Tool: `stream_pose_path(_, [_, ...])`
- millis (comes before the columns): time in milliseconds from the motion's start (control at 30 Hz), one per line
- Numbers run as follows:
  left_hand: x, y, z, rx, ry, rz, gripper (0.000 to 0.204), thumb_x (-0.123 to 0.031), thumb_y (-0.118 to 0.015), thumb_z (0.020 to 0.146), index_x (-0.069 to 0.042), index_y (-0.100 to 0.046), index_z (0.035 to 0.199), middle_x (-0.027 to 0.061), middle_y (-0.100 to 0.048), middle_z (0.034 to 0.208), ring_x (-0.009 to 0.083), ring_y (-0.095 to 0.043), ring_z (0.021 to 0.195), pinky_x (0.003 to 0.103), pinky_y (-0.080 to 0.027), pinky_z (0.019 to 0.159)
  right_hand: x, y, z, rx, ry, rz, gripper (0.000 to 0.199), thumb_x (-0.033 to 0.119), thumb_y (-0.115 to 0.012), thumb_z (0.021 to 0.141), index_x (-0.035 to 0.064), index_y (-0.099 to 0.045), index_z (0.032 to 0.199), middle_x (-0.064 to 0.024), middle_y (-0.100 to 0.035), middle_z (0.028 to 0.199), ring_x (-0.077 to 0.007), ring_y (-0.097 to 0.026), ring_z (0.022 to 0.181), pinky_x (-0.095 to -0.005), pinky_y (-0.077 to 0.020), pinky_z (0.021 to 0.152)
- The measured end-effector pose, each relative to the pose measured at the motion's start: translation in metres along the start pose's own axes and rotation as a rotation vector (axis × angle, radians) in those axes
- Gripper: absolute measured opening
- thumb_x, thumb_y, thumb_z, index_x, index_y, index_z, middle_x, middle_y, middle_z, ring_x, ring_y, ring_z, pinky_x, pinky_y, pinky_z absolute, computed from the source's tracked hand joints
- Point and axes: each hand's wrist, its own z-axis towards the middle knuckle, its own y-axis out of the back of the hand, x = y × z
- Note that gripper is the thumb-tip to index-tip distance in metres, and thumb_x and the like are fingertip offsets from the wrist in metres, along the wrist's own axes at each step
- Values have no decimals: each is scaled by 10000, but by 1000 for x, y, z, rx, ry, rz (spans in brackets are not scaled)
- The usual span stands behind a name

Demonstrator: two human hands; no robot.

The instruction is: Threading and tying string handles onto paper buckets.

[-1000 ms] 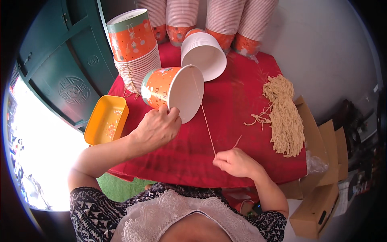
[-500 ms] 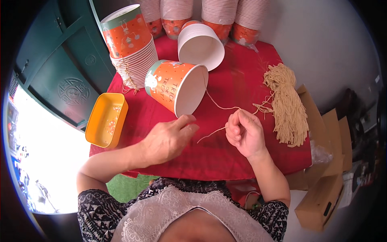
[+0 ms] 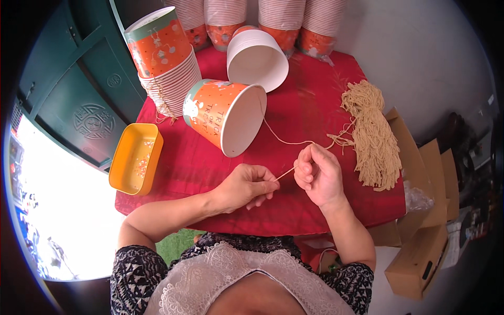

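Note:
A tan string (image 3: 286, 142) runs out of the mouth of an orange paper bucket (image 3: 212, 113), which lies on its side with its white inside facing right. My right hand (image 3: 319, 173) is closed on the string. Between thumb and fingers, my left hand (image 3: 247, 187) pinches the free end, and the short piece between the hands looks straight. The bucket lies just beyond my left hand, apart from it. A thick bundle of tan strings (image 3: 375, 139) rests on the red cloth to the right of my right hand.
At the left edge stands a yellow tub (image 3: 136, 160) with small bits inside. Behind it rises a tall stack of nested buckets (image 3: 176, 79). Another bucket (image 3: 258, 63) lies farther back, before wrapped stacks (image 3: 281, 26). Cardboard boxes (image 3: 420, 257) stand right of the red table (image 3: 315, 215).
My left hand has moved down and right and taken hold of the string's loose end. The string between my hands is straighter. My right hand has stayed nearly in place.

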Motion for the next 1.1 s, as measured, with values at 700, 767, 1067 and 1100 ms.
stream_pose_path(700, [-16,21,-35,-85,-578,1502,77,-95,-627,786,-30,-600,816,132,-637,800,309,-670,680,410,-549,571,-33,-39,-8,145,97,-1272,202,154,-663,917,-30,-648,998,-221,-683,820,-345,-702,749,-396,-538,627])
stream_pose_path(767, [-25,21,-38,-81,-593,1529,79,-97,-627,783,-33,-596,818,123,-626,780,305,-666,679,405,-551,581,-33,-37,-7,171,128,-1249,168,138,-680,896,-19,-664,953,-207,-684,805,-331,-703,736,-389,-534,613])
stream_pose_path(1067, [-68,33,-53,-144,-647,1837,354,-78,-615,778,-10,-569,1122,179,-540,1207,250,-642,833,359,-556,589,-13,-16,-8,44,83,-1208,53,25,-676,893,-16,-706,909,8,-689,748,-19,-587,692,-206,-476,598])
stream_pose_path(1100, [-71,32,-55,-194,-612,1906,470,-74,-631,770,-5,-553,1227,185,-519,1278,242,-632,863,345,-557,597,-11,-7,-8,-6,100,-1156,62,39,-674,895,-16,-701,902,8,-676,727,-26,-581,680,-218,-476,598])
